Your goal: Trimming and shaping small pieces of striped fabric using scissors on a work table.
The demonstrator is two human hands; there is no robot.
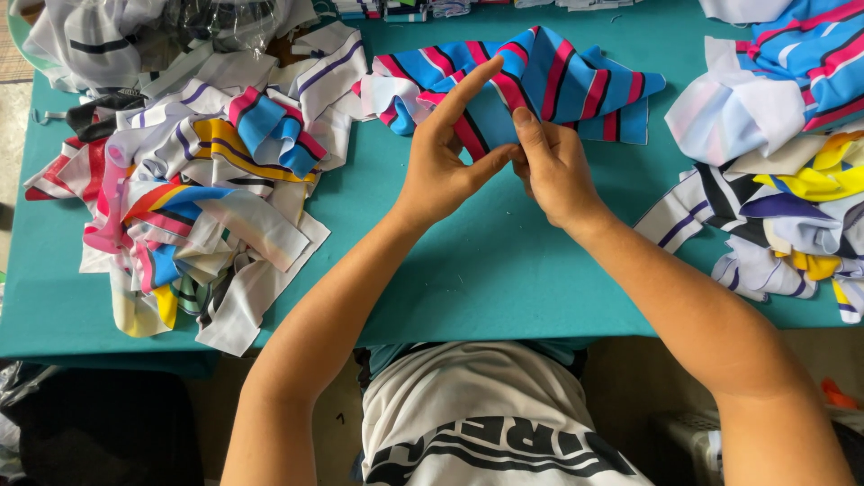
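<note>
Far out beyond our left fingers, toward the table's left end: a loose heap of cut fabric strips, white mixed with pink, blue, yellow and black stripes (193, 189), sprawled over the teal cloth-covered table (486, 279). Some strips hang over the near edge.

Left hand (445, 157): index finger stretched out straight and angled up across the cloth, other fingers loosely spread behind it, thumb reaching right toward the other hand. Fingers lie flat against the striped piece rather than curled round it.

Under and just past our fingertips: a crumpled piece of blue fabric with pink, black and white stripes (558, 81), resting on the table top. Its near edge is where both hands meet; the rest fans away from the fingers to the right.

Right hand (549, 166): fingers bunched close together, thumb and forefinger pinching the near edge of the striped piece, touching the left thumb tip.

Well to the right of our right fingers: a second pile of folded fabric pieces, white, blue, pink, yellow and purple (783, 153), reaching the table's right end.

Below our wrists, near the table edge: our white shirt with black print (486, 423).
</note>
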